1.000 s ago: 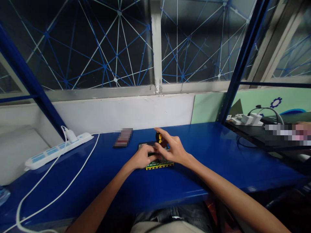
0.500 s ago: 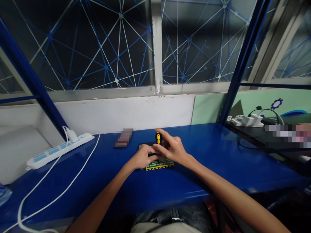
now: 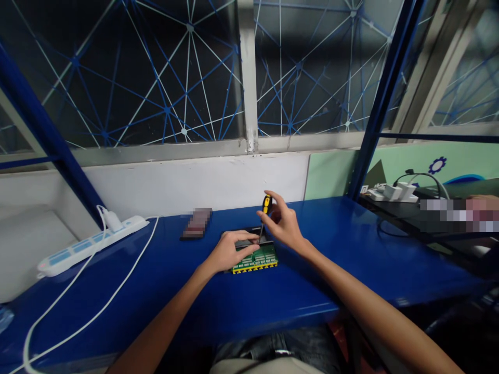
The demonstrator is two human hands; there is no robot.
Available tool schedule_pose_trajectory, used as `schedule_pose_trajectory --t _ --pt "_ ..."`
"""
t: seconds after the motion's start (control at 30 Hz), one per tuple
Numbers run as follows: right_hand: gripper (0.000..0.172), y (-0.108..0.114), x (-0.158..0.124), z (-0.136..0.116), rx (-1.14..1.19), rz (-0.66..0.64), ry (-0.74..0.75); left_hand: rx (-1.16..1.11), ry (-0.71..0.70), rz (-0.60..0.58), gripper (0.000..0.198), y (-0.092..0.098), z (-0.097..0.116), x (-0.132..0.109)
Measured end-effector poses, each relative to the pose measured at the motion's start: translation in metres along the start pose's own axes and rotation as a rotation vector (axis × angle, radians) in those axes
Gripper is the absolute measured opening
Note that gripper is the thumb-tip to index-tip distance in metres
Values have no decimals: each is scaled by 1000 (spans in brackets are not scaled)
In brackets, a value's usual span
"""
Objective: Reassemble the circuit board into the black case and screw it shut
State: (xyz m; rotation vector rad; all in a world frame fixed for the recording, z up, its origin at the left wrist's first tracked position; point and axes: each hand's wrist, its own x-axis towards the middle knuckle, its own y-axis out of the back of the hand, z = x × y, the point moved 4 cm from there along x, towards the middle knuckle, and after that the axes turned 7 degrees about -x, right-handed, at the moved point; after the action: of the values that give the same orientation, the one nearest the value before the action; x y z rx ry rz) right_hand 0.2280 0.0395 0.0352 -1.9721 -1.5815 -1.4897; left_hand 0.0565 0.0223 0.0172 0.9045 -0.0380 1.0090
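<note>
Reading my feed as mid-job, done/left count not visible: right hand (image 3: pixel 287 226) pinches the screwdriver (image 3: pixel 266 204), shaft down toward the green board (image 3: pixel 265 256) on the blue table (image 3: pixel 331 249), left hand (image 3: pixel 228 252) half-open over it, grip unclear.

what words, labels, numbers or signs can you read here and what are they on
No words or numbers are readable.
Gear sign: a picture on the green panel.
Board: pale marks, too small to read.
Screwdriver: any marking too small to tell.
Slab: pixelated, unreadable.
White strip at left: no legible text.
</note>
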Motion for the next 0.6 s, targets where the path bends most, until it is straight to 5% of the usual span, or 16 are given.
schedule_pose_trajectory --t 0.13,0.27,0.6 --pt "51 25 15 28 -138 113 -73 21 -17 5 21 2 2 1" --pt "47 36 22 55 -310 84 -109 39 -20 -4 20 1 0 0" --pt "50 12 13 52 -365 -120 -52 78 -37 -9 20 -1 -3 0"
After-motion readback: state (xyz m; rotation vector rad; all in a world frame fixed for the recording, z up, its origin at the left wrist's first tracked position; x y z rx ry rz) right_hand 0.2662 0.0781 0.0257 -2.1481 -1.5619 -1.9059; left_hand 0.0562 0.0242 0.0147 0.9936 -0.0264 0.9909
